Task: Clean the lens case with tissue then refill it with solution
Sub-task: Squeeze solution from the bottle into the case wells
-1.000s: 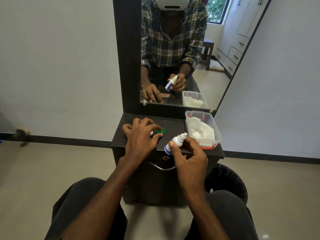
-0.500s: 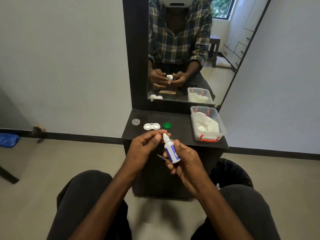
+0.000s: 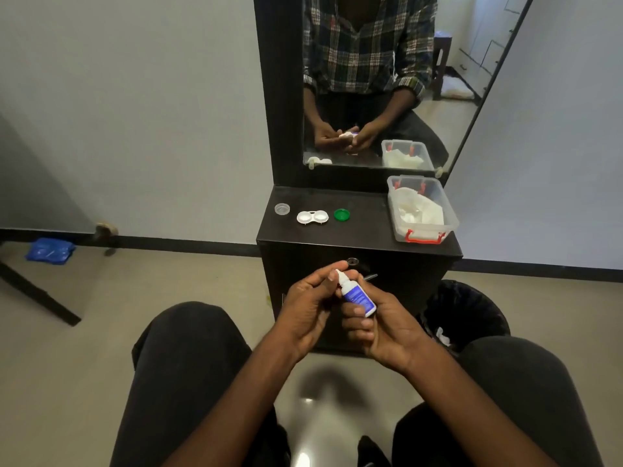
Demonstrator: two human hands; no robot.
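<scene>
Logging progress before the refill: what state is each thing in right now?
Lens case: open, both wells uncovered, on the cabinet.
Green cap: off, beside case.
Clear cap: off, left of case.
Solution bottle: held in right hand, left hand pinching its cap.
Tissue box: lidless, tissues inside.

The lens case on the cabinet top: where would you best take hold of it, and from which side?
Pinch the lens case at its narrow waist between the two round wells, coming from above with a finger on the front and back edges. It lies flat and open on the cabinet top, with the clear cap and green cap flanking its ends.
</scene>
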